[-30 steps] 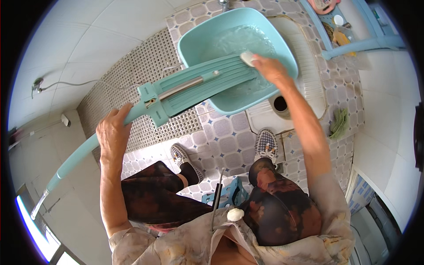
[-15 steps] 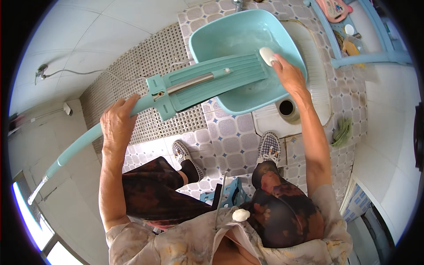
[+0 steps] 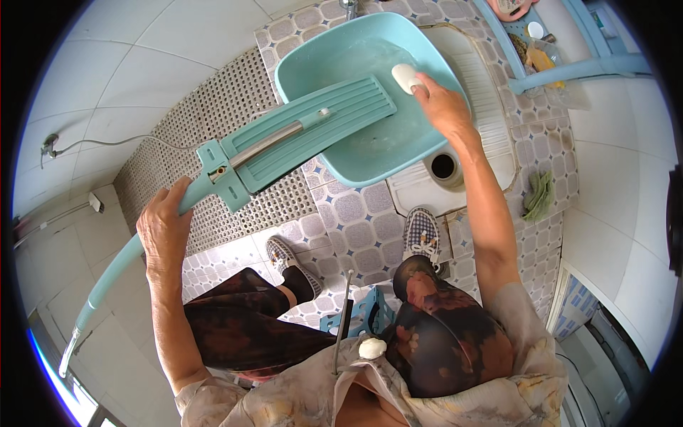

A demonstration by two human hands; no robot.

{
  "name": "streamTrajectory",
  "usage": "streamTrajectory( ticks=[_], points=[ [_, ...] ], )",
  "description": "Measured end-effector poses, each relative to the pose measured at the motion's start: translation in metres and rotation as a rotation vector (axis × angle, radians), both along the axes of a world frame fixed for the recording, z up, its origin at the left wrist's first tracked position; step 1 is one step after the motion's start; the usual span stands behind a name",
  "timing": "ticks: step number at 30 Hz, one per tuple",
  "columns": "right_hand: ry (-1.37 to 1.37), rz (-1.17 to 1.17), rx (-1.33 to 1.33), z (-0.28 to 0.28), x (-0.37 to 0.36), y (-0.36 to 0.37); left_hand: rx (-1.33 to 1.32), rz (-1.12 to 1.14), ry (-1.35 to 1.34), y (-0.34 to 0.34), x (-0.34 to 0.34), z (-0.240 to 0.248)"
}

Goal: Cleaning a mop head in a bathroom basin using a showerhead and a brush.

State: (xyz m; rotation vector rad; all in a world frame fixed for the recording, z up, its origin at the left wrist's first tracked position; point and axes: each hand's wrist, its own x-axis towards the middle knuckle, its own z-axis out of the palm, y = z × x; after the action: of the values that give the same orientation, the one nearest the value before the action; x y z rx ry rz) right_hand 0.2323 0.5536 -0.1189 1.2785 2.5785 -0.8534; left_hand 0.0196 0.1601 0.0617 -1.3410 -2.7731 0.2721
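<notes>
My left hand (image 3: 165, 222) is wrapped round the pale green pole of a flat mop (image 3: 313, 132), close to its head. The ribbed back of the head, with a metal bar along it, faces up, and its far end reaches over a turquoise basin (image 3: 340, 171). The pad side is turned away and hidden. My right hand (image 3: 445, 107) grips a white bar of soap (image 3: 406, 77) over the basin, just right of the mop head's end. Cloudy water shows inside the basin.
A squat toilet (image 3: 498, 135) lies beside and under the basin. A green cloth (image 3: 538, 196) lies on the tiled floor at right. A blue rack (image 3: 580, 75) with bottles stands at the upper right. A perforated grey mat (image 3: 206, 142) covers the left floor. A blue stool (image 3: 366, 313) is below me.
The whole view has shifted, so the basin, mop and both hands appear further left. Both hands keep their holds on the mop and the soap.
</notes>
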Motion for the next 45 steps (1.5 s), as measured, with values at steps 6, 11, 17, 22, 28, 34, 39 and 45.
streamTrajectory(
  ticks=[6, 11, 17, 22, 28, 34, 39, 45],
  points=[
    [-0.018, 0.077, -0.075, -0.025, -0.007, -0.017, -0.007, 0.008, -0.03, 0.001, 0.003, 0.002],
    [-0.105, 0.09, -0.141, -0.035, -0.022, -0.031, -0.129, 0.103, -0.125, 0.007, 0.01, 0.004],
    [-0.085, 0.019, -0.007, -0.057, -0.024, -0.014, -0.128, 0.125, -0.139, 0.018, 0.019, 0.011],
    [0.108, -0.059, -0.077, -0.034, -0.019, -0.028, -0.119, 0.176, -0.167, 0.013, 0.022, 0.013],
    [-0.031, -0.004, -0.032, -0.055, -0.037, -0.017, -0.121, 0.188, -0.175, 0.02, 0.025, 0.017],
    [0.006, 0.074, -0.218, -0.028, -0.026, -0.049, -0.123, 0.199, -0.189, 0.016, 0.025, 0.017],
    [-0.069, 0.023, -0.119, -0.056, -0.034, -0.013, -0.086, 0.108, -0.123, 0.017, 0.023, 0.023],
    [0.111, -0.074, -0.026, -0.029, -0.03, -0.002, -0.078, 0.214, -0.144, 0.003, 0.017, 0.055]
  ],
)
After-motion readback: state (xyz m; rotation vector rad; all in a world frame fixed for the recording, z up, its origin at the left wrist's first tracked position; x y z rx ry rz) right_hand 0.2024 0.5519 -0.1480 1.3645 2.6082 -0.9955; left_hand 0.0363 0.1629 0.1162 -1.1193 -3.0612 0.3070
